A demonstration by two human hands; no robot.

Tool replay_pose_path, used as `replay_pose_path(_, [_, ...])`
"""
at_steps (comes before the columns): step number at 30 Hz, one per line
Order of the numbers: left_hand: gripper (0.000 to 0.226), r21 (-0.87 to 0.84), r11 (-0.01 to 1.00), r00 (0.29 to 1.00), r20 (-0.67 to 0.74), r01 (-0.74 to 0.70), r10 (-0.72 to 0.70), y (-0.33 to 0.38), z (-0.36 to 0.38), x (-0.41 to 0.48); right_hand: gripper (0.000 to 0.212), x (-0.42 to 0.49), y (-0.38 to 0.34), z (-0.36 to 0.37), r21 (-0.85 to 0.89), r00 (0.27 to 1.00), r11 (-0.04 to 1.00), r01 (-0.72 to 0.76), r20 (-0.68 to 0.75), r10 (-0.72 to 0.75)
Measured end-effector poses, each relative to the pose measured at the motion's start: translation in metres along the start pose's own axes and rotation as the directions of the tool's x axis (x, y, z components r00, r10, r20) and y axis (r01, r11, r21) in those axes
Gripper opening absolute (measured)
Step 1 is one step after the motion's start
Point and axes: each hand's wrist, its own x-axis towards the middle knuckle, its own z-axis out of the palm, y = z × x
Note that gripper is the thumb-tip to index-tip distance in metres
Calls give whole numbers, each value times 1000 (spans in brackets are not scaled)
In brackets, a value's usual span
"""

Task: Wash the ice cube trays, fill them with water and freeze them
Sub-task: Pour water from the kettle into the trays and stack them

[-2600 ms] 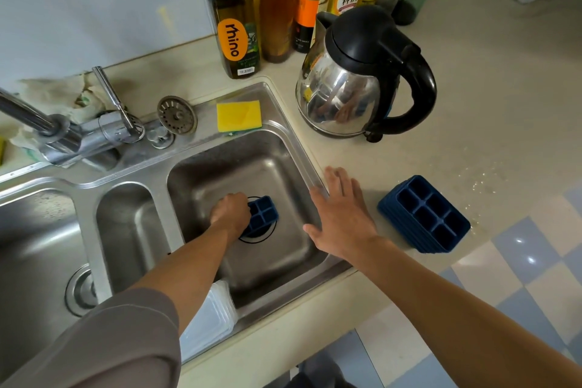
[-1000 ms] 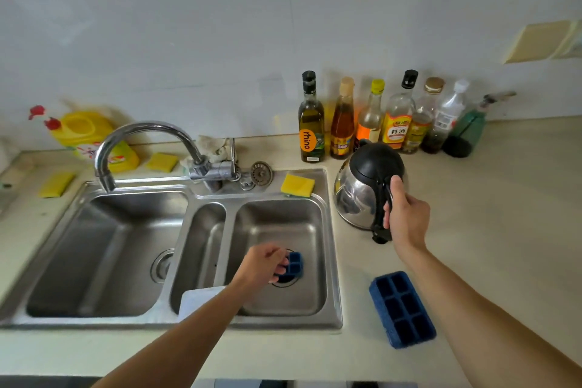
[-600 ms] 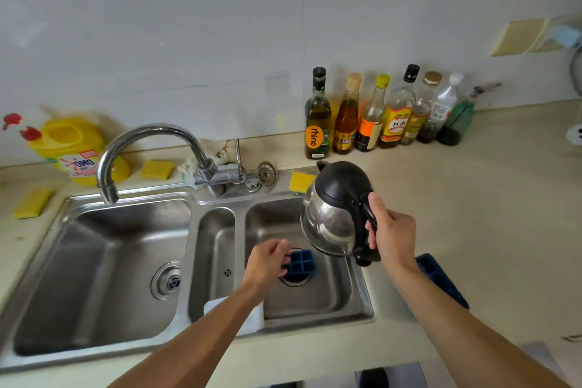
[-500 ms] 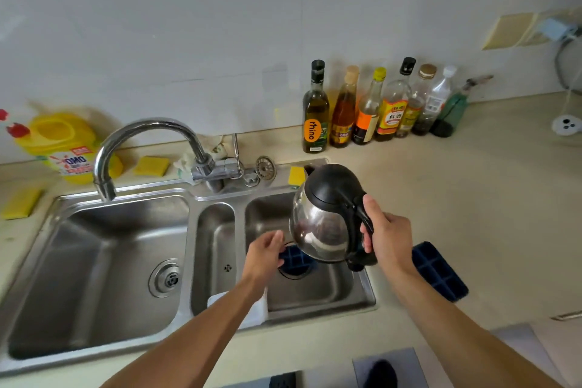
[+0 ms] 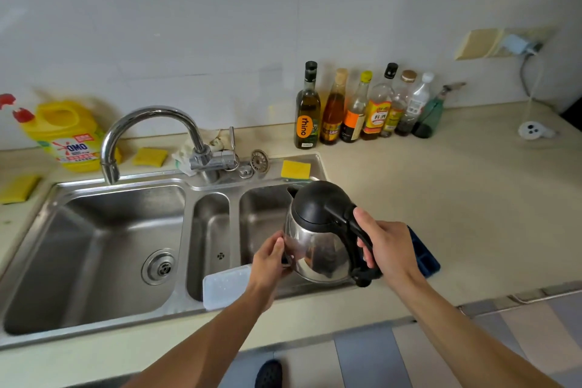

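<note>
My right hand (image 5: 389, 250) grips the black handle of a steel electric kettle (image 5: 318, 239) and holds it above the right basin of the sink (image 5: 264, 211). My left hand (image 5: 271, 258) reaches into that basin beside the kettle, its fingers curled round a dark edge of the blue ice cube tray. The kettle hides the remainder of that tray. A stack of blue ice cube trays (image 5: 423, 258) lies on the counter, partly behind my right hand.
A white plastic box (image 5: 225, 285) leans in the narrow middle basin. The tap (image 5: 148, 129) arches over the left basin. A yellow sponge (image 5: 295, 169) lies on the sink rim. Several bottles (image 5: 356, 107) and a yellow detergent jug (image 5: 67, 135) stand along the wall.
My right hand left the counter, took the kettle by its handle and carried it left over the right basin. The kettle now covers the tray that my left hand keeps in the basin.
</note>
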Motion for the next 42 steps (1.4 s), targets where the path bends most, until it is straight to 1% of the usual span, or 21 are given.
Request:
replay_pose_path(6, [40,-78,987,988,66,142,-137,-8,4,-13,60,-10,-1,-13,-36,1000,999,-19,17,20])
replay_pose_path(9, [45,-90,979,982,78,181,-174,-13,4,-17,60,-10,-1,-12,-64,999,997,-44,24,46])
replay_pose_path(16, [45,-116,968,975,57,221,-216,-19,1,-14,59,-5,-5,-3,-99,997,993,-56,47,61])
replay_pose_path(22, [44,-99,960,964,80,262,-255,-23,-1,-9,58,-2,-9,6,-130,994,989,-68,75,79])
replay_pose_path(25, [44,-118,949,956,77,291,-283,-24,-2,-8,58,0,-10,8,-146,993,987,-69,85,82])
replay_pose_path(35, [43,-142,931,941,86,336,-327,-23,-7,-6,60,6,-14,14,-153,990,984,-94,87,108])
replay_pose_path(42, [48,-128,926,934,98,355,-344,-22,-10,-3,62,10,-16,20,-166,991,981,-100,72,114])
